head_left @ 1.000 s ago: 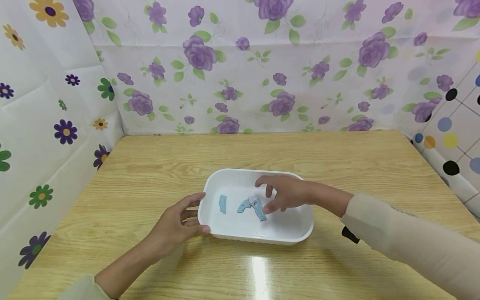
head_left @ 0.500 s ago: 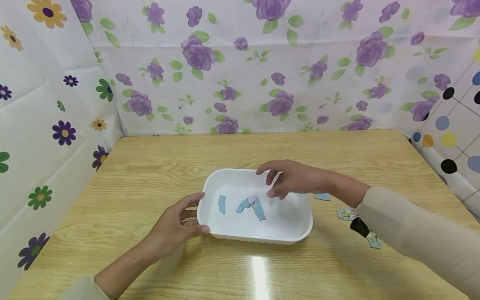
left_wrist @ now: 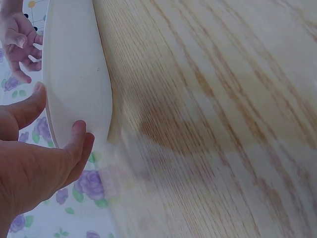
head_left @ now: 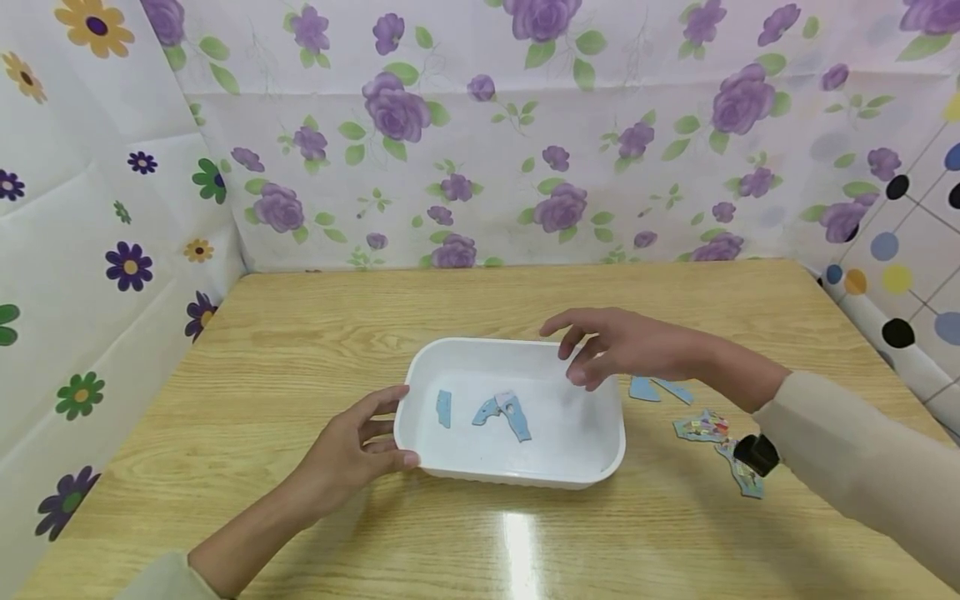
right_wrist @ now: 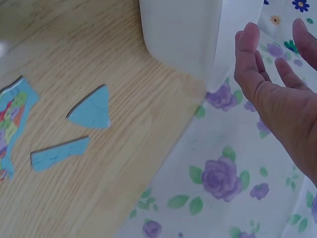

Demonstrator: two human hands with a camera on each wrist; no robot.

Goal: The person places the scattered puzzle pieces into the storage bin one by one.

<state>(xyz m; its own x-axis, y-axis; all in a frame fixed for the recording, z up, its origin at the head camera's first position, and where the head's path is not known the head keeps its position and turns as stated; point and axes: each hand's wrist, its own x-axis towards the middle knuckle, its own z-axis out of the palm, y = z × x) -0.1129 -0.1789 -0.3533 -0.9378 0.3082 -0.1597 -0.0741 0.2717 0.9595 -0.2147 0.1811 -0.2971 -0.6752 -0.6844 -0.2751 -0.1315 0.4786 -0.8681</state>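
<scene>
A white plastic tub (head_left: 472,467) stands on the wooden table. Inside lie a narrow light blue puzzle piece (head_left: 444,409), a curved one (head_left: 487,411) and a longer one (head_left: 517,418), the last two touching. My left hand (head_left: 352,442) holds the tub's left end, thumb at the near corner and fingers along the side; the left wrist view shows its fingertips against the white wall. Above the tub's right end hovers my right hand (head_left: 622,343), fingers loosely bent and apart, with nothing between them. In the right wrist view that hand (right_wrist: 277,89) is beside the tub wall.
Right of the tub lie a wedge-shaped blue piece (right_wrist: 94,110), a blue strip (right_wrist: 59,153) and colourful printed pieces (head_left: 701,426) (head_left: 741,471). A small black object (head_left: 757,455) is at the right sleeve. Flowered sheets (head_left: 480,125) hang behind and at the left.
My right hand has risen from the pieces in the tub and moved right and back, empty. Pieces on the table have come into view beside the sleeve. The left hand stays put.
</scene>
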